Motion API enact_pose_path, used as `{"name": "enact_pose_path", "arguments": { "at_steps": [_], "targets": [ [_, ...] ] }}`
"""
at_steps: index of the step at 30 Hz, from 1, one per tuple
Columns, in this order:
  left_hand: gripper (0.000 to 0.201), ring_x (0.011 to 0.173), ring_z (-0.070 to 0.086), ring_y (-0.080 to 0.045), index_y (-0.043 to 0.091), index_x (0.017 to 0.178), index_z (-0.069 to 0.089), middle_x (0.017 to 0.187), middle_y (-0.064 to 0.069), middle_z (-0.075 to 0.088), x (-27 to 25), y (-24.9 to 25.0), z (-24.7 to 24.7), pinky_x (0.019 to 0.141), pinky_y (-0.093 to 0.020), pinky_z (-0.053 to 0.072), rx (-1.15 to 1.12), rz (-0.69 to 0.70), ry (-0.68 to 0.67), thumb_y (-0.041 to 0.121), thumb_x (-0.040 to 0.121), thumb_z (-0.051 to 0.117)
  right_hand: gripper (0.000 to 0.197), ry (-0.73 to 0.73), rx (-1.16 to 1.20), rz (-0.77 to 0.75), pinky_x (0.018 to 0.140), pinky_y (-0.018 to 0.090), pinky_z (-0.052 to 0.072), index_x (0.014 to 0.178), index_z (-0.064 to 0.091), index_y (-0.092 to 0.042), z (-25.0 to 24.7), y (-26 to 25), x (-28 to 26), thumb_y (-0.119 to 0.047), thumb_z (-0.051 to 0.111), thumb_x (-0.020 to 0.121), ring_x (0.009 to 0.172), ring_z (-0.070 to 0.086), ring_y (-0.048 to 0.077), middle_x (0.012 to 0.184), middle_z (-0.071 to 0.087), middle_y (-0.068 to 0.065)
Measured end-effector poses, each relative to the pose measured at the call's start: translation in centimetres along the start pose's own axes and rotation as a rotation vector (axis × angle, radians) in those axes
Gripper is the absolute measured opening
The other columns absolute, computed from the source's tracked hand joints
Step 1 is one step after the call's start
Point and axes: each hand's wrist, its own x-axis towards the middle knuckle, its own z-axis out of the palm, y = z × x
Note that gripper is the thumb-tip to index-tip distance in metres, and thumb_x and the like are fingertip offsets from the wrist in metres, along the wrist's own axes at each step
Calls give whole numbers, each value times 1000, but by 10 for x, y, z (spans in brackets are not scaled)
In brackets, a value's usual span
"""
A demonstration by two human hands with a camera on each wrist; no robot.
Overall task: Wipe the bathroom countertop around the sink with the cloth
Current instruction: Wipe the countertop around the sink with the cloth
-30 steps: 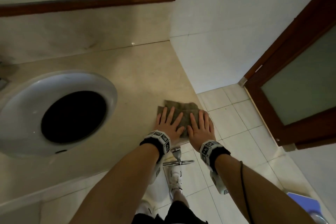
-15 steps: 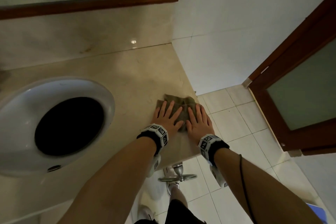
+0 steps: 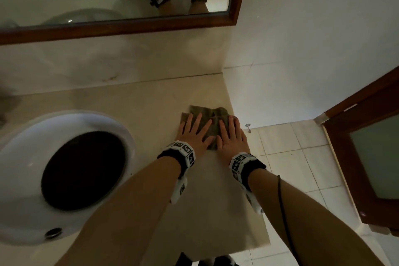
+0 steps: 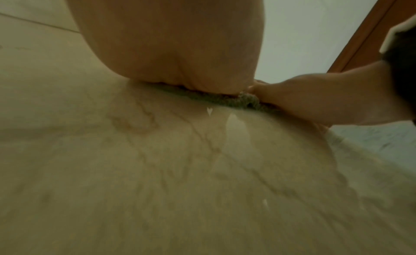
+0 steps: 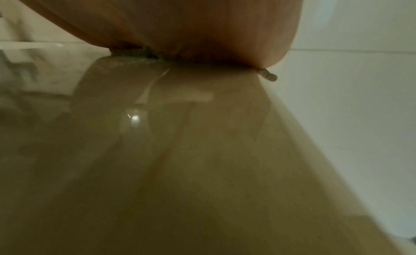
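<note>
An olive-green cloth [image 3: 212, 122] lies flat on the beige marble countertop [image 3: 151, 101], right of the white round sink [image 3: 23, 157] and close to the counter's right edge. Both hands press it side by side with straight, spread fingers: my left hand [image 3: 194, 128] on its left part, my right hand [image 3: 232, 133] on its right part. The left wrist view shows the left palm [image 4: 171, 45] on the cloth's edge [image 4: 227, 100], the right hand [image 4: 315, 96] beside it. In the right wrist view the right palm [image 5: 213, 27] covers the cloth [image 5: 135, 53].
A wood-framed mirror [image 3: 121, 26] hangs above the backsplash. A white tiled wall [image 3: 302, 49] bounds the counter on the right, where it drops to a tiled floor [image 3: 298, 157]. A wooden door with frosted glass [image 3: 371, 157] stands at far right.
Both hands have slid the cloth away from the counter's front edge toward the back wall, staying flat on it. The head view has tilted up, showing more mirror.
</note>
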Motion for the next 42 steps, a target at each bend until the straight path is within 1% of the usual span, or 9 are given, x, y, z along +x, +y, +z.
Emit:
{"name": "enact_pose_path", "arguments": {
  "at_steps": [5,9,12,14,17,26,32,38,42],
  "targets": [
    [62,144,-26,-22,41,149,-14,157,4,-29,29,-14,-19,116,-42,-15,-21,-53,-16,61,97,13,59,10,-50,-39,120,38,-8,153,-2,-21,-9,-7,41,-39,15,100,147,-18,23,160,-15,7],
    [62,145,-25,-22,41,150,-12,158,4,-27,34,-32,-26,116,-42,-13,-26,-78,-10,61,97,15,76,21,-66,-96,119,40,-4,154,2,-24,-13,-15,55,-47,-7,81,148,-11,24,161,-9,8],
    [62,145,-25,-22,41,150,-13,157,5,-28,28,-45,-28,118,-42,-12,-33,-101,-20,60,97,14,78,9,-87,-115,119,40,-3,153,0,-28,-14,-20,58,-52,-12,80,148,-11,25,161,-11,7],
    [61,144,-26,-21,41,149,-14,157,5,-29,20,-51,-27,118,-41,-12,-46,-105,-19,60,98,13,70,-19,-102,-121,118,39,-5,153,-4,-30,-15,-26,56,-54,-8,87,148,-14,24,160,-15,5],
    [61,145,-25,-21,40,149,-14,157,5,-28,4,-63,-20,117,-41,-12,-53,-115,3,59,98,13,58,-23,-100,-129,118,39,-7,152,-5,-31,-11,-43,45,-49,10,100,147,-15,23,160,-17,5],
    [62,145,-25,-22,40,150,-13,158,5,-27,-71,-112,13,118,-41,-11,-52,-124,44,60,98,13,58,-97,-66,-91,119,41,-8,151,-8,-36,17,-112,-10,-51,15,100,146,-20,22,159,-22,0],
    [62,146,-23,-21,40,152,-8,159,5,-24,-114,-128,31,119,-45,-7,-43,-90,83,59,98,17,59,-131,-23,-30,119,43,-5,151,-6,-38,30,-143,-55,-49,21,100,147,-17,24,160,-20,1],
    [58,148,-7,-28,33,152,17,162,-3,-2,-126,-125,24,120,-45,5,-62,3,122,51,98,32,62,-174,-26,14,119,42,-4,152,-8,-32,32,-145,-82,-49,21,101,147,-16,26,159,-20,4],
    [60,148,-13,-26,39,153,1,162,-2,-13,-121,-116,30,120,-45,0,-83,2,65,55,99,23,65,-181,-34,59,119,41,-5,153,-10,-23,34,-143,-86,-46,23,101,147,-16,28,159,-21,9]
  ]
}}
